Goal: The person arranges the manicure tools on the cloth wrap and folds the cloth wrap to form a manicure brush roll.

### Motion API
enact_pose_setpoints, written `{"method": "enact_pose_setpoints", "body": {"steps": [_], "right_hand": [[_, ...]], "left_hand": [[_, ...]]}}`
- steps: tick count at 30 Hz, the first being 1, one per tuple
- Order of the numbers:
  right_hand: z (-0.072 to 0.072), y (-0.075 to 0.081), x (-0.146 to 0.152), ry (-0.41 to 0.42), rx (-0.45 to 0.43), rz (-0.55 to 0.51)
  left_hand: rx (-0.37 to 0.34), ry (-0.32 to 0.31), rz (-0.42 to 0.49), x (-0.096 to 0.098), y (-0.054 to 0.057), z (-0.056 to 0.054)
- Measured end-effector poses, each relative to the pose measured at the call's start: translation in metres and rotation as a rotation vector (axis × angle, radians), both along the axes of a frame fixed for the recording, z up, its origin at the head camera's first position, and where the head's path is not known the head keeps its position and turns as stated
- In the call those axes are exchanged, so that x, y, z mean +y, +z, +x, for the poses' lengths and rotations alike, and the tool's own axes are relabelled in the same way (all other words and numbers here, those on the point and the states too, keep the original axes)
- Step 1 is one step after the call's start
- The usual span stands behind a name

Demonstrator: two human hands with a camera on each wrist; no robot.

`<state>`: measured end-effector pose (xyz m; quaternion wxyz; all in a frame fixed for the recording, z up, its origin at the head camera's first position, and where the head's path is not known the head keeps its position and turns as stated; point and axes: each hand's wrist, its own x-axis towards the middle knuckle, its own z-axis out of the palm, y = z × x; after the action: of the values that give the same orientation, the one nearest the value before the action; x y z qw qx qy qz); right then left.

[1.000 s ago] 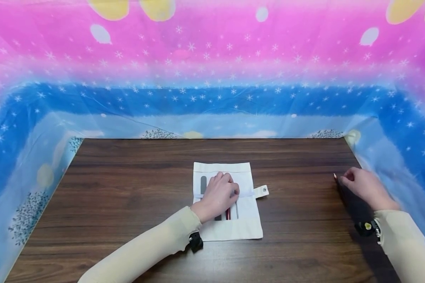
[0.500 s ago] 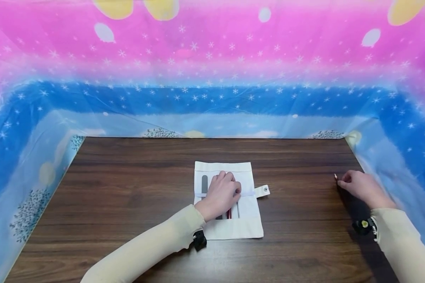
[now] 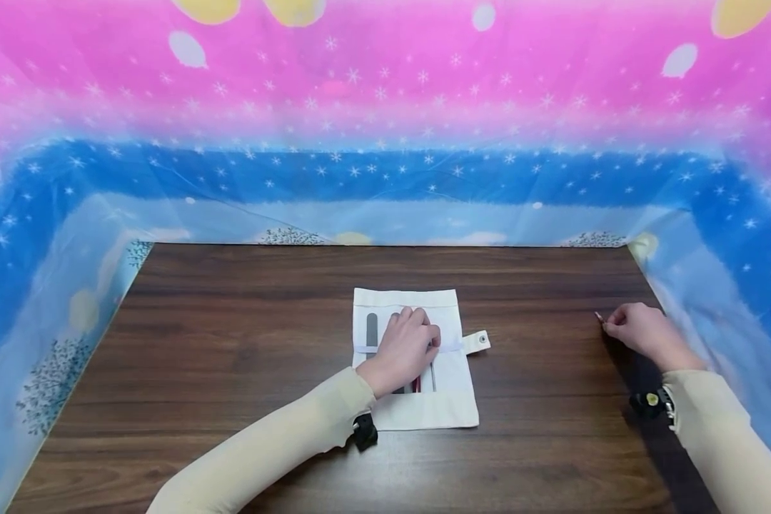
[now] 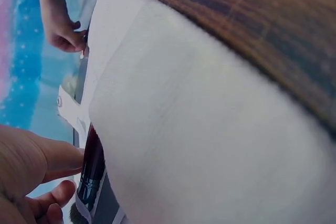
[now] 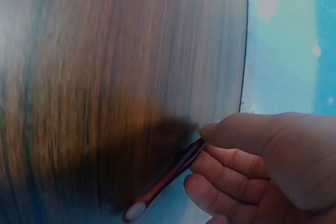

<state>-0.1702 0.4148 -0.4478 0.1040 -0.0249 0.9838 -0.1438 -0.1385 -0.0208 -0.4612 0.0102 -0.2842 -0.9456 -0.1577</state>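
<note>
A white fabric brush pouch [image 3: 424, 410] lies unfolded on the table, with slim tools tucked under its front pocket and a thin elastic strap across them. My left hand [image 3: 401, 350] rests over its middle, fingers loosely bent, hiding part of the tools. In the left wrist view the thumb lies right at a dark red brush [image 4: 93, 156] with a black ferrule, its handle in the pocket. At the table's right side my right hand [image 3: 645, 332] pinches a slim dark red rod [image 5: 168, 179] between thumb and fingers. One rounded, pale end of the rod points away from the hand.
A grey flat tool [image 3: 372, 330] shows at the pouch's left, and a thin metal one [image 3: 433, 377] at its right. The snap tab [image 3: 477, 342] sticks out rightward. Patterned cloth [image 3: 385, 178] walls the dark wooden table [image 3: 231, 321] at the back and sides.
My right hand has moved slightly left with the dark red rod, whose angle has turned leftward. My left hand stays on the pouch. The head view has shifted a little.
</note>
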Motion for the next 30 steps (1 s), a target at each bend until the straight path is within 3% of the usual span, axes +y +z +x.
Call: {"method": "enact_pose_setpoints", "body": {"steps": [6, 13, 30], "right_hand": [[0.005, 0.006, -0.028, 0.024, -0.014, -0.048], [0.005, 0.014, -0.070, 0.068, 0.051, -0.137], [-0.012, 0.031, -0.148, 0.097, 0.082, -0.288]], "left_hand": [[0.003, 0.016, -0.018, 0.001, -0.001, 0.001], [0.040, 0.032, -0.028, 0.002, -0.001, -0.001], [-0.030, 0.016, 0.003, 0.005, 0.001, -0.001]]}}
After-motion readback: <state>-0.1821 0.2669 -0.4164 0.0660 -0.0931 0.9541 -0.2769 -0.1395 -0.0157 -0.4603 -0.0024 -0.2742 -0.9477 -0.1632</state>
